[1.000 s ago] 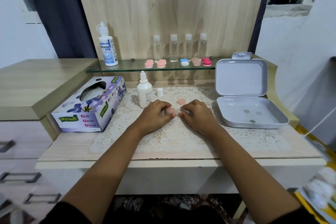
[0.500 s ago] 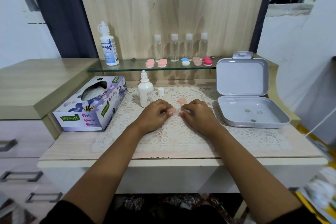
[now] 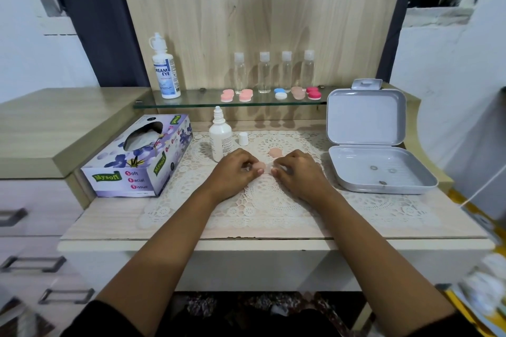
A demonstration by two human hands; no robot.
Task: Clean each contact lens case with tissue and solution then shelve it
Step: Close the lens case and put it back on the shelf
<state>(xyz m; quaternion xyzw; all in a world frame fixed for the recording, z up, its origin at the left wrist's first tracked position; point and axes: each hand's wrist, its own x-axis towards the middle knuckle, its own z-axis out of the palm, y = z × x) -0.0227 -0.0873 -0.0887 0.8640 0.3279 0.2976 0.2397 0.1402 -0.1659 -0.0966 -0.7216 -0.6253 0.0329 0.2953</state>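
Observation:
My left hand [image 3: 235, 169] and my right hand [image 3: 298, 172] meet over the lace mat, fingers curled, both holding a small pale pink contact lens case [image 3: 260, 166] between their fingertips. A little white shows under my right fingers; I cannot tell what it is. A loose pink lid [image 3: 275, 152] lies on the mat just behind the hands. The open white solution bottle [image 3: 220, 139] stands to the left, its cap [image 3: 243, 138] beside it. The tissue box [image 3: 139, 156] sits at the left. Several lens cases [image 3: 245, 95] lie on the glass shelf [image 3: 191, 102].
An open grey plastic box [image 3: 383, 175] sits at the right. A larger solution bottle [image 3: 165, 71] and several small clear bottles [image 3: 264, 72] stand on the shelf. Drawers [image 3: 32, 227] are at the left, below a wooden top.
The hands have stayed together on the case, with only small finger movement. The view has shifted slightly.

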